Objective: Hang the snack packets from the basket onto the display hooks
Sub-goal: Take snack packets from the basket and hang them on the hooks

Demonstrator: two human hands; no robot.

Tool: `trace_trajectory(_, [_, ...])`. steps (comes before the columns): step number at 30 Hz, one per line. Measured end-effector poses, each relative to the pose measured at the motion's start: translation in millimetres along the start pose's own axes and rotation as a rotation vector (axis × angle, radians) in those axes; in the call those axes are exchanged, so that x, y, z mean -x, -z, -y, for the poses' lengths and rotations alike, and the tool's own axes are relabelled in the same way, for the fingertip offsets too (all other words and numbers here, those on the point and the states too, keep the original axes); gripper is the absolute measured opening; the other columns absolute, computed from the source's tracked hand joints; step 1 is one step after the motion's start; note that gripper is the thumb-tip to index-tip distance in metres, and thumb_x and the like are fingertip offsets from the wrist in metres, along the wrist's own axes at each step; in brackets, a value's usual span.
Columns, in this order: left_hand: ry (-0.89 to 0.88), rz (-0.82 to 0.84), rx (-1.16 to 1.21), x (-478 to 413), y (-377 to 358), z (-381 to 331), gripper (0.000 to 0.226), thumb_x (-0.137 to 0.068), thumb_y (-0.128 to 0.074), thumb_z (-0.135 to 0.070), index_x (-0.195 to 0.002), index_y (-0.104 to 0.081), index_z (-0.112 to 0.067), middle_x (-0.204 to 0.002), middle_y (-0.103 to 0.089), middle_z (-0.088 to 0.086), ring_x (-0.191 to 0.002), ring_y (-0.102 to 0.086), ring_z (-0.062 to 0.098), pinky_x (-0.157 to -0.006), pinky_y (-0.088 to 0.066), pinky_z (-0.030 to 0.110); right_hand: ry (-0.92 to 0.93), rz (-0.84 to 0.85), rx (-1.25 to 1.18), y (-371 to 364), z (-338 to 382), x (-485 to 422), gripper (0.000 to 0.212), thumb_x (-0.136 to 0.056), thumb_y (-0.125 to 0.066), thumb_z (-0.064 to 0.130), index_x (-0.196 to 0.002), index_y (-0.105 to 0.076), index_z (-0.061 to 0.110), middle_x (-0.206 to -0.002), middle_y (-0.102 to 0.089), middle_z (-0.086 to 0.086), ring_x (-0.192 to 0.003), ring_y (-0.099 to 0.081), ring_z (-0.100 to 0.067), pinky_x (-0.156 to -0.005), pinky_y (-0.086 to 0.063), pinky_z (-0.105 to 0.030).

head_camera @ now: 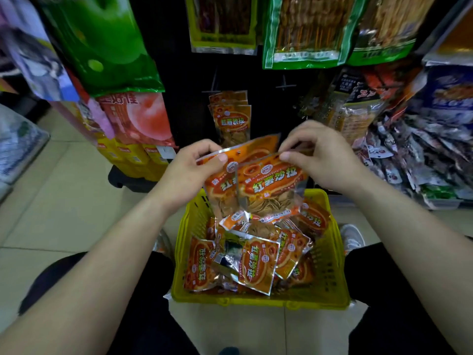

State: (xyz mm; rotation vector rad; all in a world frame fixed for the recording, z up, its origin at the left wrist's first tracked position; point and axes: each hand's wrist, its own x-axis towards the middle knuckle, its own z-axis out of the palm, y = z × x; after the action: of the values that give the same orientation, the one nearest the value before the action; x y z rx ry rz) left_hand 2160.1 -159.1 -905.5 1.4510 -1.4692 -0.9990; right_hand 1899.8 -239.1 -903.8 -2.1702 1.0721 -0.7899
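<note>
Two orange snack packets are held up over the yellow basket (pixel 332 283). My left hand (pixel 190 172) pinches the top edge of the rear packet (pixel 217 190). My right hand (pixel 322 157) pinches the top edge of the front packet (pixel 271 185), which overlaps the rear one. Several more orange packets (pixel 256 265) lie loose in the basket. Straight ahead, a few identical packets (pixel 231 119) hang from a display hook (pixel 212 91) on the dark rack. An empty hook (pixel 284 85) sticks out to its right.
Large green and orange bags (pixel 304 29) hang above on the rack, and green and pink bags (pixel 110 47) on the left. A shelf of small silver packets (pixel 419 160) stands at the right. My knees flank the basket on the tiled floor (pixel 64 196).
</note>
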Motion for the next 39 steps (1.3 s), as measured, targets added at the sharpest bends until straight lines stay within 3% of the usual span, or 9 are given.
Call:
trace_trajectory(3, [-0.031,-0.029,-0.007,-7,-4,-1,0.015,-0.096,-0.062,-0.038,-0.083,-0.064,-0.03,-0.078,-0.07,-0.007,-0.074,-0.068,0.009,-0.063,-0.055,0.023,-0.016,-0.07,-0.006,-3,2,-9,0.008,-0.087,-0.075,0.021,-0.087,-0.071,0.027,-0.123,-0.057,0.009,-0.092,-0.056,0.004,-0.077,-0.044,-0.011])
trace_trajectory(6, [-0.056,-0.08,0.013,-15,-7,3,0.016,-0.097,-0.061,-0.037,-0.083,-0.064,-0.032,-0.076,-0.068,-0.009,-0.074,-0.066,0.008,-0.066,-0.053,0.026,-0.079,-0.095,-0.031,-8,2,-12,0.008,-0.089,-0.073,0.024,-0.088,-0.069,0.031,-0.098,-0.066,0.017,-0.084,-0.061,0.008,-0.064,-0.044,-0.006])
trace_trajectory(13, [0.038,-0.158,0.141,-29,-23,16,0.021,-0.101,-0.051,-0.041,-0.092,-0.067,-0.032,-0.083,-0.073,-0.009,-0.078,-0.072,0.008,-0.063,-0.052,0.019,-0.174,-0.173,0.016,-20,-8,-20,0.009,-0.086,-0.074,0.035,-0.085,-0.066,0.032,-0.083,-0.066,0.015,-0.081,-0.064,-0.002,-0.062,-0.053,-0.028])
trace_trajectory(16, [0.054,-0.129,0.16,-33,-29,18,0.026,-0.089,-0.065,-0.049,-0.102,-0.065,-0.025,-0.091,-0.073,-0.012,-0.086,-0.071,0.005,-0.067,-0.052,0.016,-0.216,-0.208,0.027,-22,-14,-24,0.023,-0.082,-0.077,0.039,-0.083,-0.055,0.032,-0.08,-0.064,0.012,-0.075,-0.062,-0.005,-0.057,-0.047,-0.028])
trace_trajectory(19, [0.07,-0.158,0.052,-35,-34,21,0.03,-0.076,-0.083,-0.037,-0.097,-0.063,-0.032,-0.091,-0.072,-0.014,-0.087,-0.07,0.002,-0.063,-0.052,0.012,-0.246,-0.217,0.021,-24,-16,-29,0.033,-0.078,-0.079,0.043,-0.089,-0.05,0.034,-0.078,-0.064,0.009,-0.068,-0.062,-0.004,-0.055,-0.048,-0.03])
trace_trajectory(24, [0.084,-0.264,0.025,-40,-34,24,0.019,-0.083,-0.08,-0.028,-0.095,-0.066,-0.028,-0.093,-0.074,-0.007,-0.087,-0.071,0.005,-0.067,-0.058,0.02,-0.221,-0.169,0.075,-26,-15,-31,0.023,-0.081,-0.074,0.05,-0.088,-0.061,0.032,-0.075,-0.063,0.01,-0.068,-0.062,-0.004,-0.057,-0.053,-0.036])
trace_trajectory(31, [0.107,-0.267,0.037,-41,-30,28,0.009,-0.093,-0.069,-0.025,-0.1,-0.068,-0.031,-0.093,-0.076,-0.007,-0.086,-0.074,0.01,-0.073,-0.062,0.033,-0.181,-0.062,-0.014,-24,-19,-31,0.014,-0.09,-0.068,0.04,-0.088,-0.069,0.027,-0.08,-0.067,0.014,-0.075,-0.063,0.004,-0.056,-0.043,-0.009])
trace_trajectory(34, [0.123,-0.264,0.035,-43,-28,30,0.013,-0.096,-0.063,-0.028,-0.107,-0.069,-0.024,-0.095,-0.077,-0.002,-0.088,-0.075,0.016,-0.076,-0.061,0.047,-0.166,-0.054,-0.034,-24,-19,-32,0.006,-0.094,-0.065,0.033,-0.09,-0.068,0.03,-0.083,-0.067,0.016,-0.077,-0.062,0.004,-0.058,-0.039,-0.009])
trace_trajectory(39, [0.092,-0.23,-0.007,-42,-29,29,0.014,-0.1,-0.054,-0.03,-0.101,-0.066,-0.038,-0.095,-0.076,-0.006,-0.09,-0.074,0.013,-0.078,-0.06,0.041,-0.169,-0.062,-0.04,-24,-19,-31,0.012,-0.093,-0.066,0.035,-0.087,-0.068,0.026,-0.082,-0.069,0.011,-0.075,-0.065,0.0,-0.055,-0.041,-0.008])
